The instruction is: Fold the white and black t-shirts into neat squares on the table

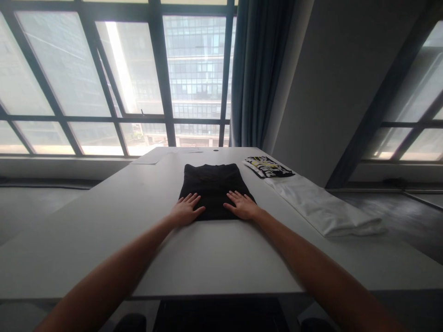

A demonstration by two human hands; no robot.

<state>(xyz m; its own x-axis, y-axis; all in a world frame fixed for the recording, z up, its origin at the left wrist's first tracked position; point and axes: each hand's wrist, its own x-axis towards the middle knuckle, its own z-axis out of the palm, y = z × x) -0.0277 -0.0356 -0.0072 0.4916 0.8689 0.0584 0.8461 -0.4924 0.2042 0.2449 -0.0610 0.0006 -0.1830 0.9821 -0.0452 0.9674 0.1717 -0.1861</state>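
A folded black garment (214, 182) lies flat on the white table (214, 258), straight in front of me. On its near left corner rests my left hand (186, 210), palm down with the fingers spread. My right hand (241, 205) lies flat on the near right corner, fingers also apart. Neither hand grips the cloth. The garment's exact kind cannot be made out.
Along the table's right edge lies a folded white cloth (325, 205), with a black, white and yellow patterned folded cloth (270, 167) at its far end. Paper sheets (152, 157) lie at the far left. Beyond stand windows and a blue curtain (258, 74).
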